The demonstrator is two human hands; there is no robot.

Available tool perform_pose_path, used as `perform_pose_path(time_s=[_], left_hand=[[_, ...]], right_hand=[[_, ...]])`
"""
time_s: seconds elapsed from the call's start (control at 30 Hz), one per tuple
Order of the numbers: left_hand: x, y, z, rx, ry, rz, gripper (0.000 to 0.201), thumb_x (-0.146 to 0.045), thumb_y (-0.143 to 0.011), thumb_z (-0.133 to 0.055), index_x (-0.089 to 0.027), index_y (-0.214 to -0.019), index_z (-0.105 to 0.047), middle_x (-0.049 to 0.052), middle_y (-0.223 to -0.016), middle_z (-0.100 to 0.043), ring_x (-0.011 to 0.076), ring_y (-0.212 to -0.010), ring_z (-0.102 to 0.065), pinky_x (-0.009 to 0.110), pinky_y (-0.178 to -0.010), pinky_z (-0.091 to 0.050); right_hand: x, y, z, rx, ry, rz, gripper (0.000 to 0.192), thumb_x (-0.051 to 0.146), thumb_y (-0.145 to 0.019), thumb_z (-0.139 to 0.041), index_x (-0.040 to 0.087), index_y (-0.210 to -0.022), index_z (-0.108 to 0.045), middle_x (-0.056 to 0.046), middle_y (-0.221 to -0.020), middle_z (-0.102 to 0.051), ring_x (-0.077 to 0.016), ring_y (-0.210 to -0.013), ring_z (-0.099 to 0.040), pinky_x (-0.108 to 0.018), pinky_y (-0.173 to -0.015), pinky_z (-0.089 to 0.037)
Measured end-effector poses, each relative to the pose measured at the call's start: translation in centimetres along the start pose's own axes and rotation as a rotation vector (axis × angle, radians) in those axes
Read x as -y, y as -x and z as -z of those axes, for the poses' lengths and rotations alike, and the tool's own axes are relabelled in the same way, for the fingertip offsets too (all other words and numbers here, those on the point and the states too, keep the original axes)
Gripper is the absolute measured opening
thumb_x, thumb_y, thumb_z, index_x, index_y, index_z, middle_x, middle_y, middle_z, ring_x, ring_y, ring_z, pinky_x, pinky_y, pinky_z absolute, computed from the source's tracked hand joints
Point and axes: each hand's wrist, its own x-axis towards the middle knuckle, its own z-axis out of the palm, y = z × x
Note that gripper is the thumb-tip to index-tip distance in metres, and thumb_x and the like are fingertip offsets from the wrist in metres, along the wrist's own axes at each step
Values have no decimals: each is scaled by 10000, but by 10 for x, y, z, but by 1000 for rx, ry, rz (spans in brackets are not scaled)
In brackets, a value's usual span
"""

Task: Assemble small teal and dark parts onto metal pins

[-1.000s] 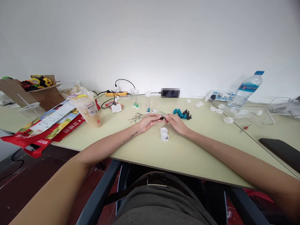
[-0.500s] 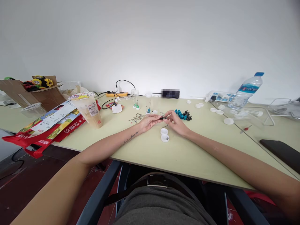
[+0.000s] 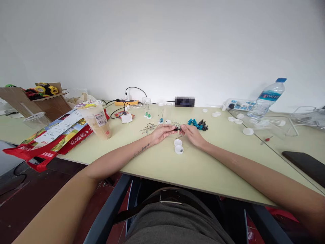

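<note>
Between the fingertips of my left hand [image 3: 161, 133] and my right hand [image 3: 192, 134] is a small black piece [image 3: 177, 128], pinched from both sides just above the table. Its exact kind is too small to make out. Close behind my right hand lie a group of blue pieces [image 3: 194, 123] and a group of black pieces [image 3: 203, 125]. Thin metal pins [image 3: 147, 128] are scattered beyond my left wrist. Two white round caps [image 3: 178, 149] sit in front of my hands, the nearer one with something small and dark inside.
Clear tubes [image 3: 147, 108] with green pieces stand at the back. A drink cup [image 3: 98, 120] and a red bag [image 3: 48, 152] are on the left. White discs [image 3: 248, 131], a water bottle [image 3: 267, 98], a power strip [image 3: 238, 104] and a phone [image 3: 304, 166] lie on the right.
My right hand's fingers have shifted their grip, folding closer together at the right end of the black piece. My left hand stays in place.
</note>
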Motion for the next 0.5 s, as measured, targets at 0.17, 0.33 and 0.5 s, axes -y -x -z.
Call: perform_pose_path(time_s=[0.17,0.33,0.5], left_hand=[[-2,0,0,-21,11,-8,163,-153,-690,-676,-78,-835,-674,51,-809,-680,109,-777,-645,186,-802,-480],[-2,0,0,-28,10,-7,140,-130,-703,-660,-75,-831,-671,53,-794,-677,98,-766,-642,188,-821,-474],[-3,0,-1,-59,19,-3,136,-118,-713,-646,-69,-838,-671,65,-792,-679,101,-766,-644,208,-850,-473]], right_hand=[[5,2,2,-120,-47,59,437,521,-901,-274,197,-888,-566,-20,-740,-587,-148,-693,-552,-287,-738,-406],[-1,1,0,-58,-131,-6,509,543,-896,-244,188,-734,-570,-35,-702,-607,-151,-648,-537,-291,-680,-417],[-3,1,0,-118,-185,-13,484,548,-889,-270,199,-915,-604,-41,-836,-619,-136,-643,-524,-292,-693,-425]])
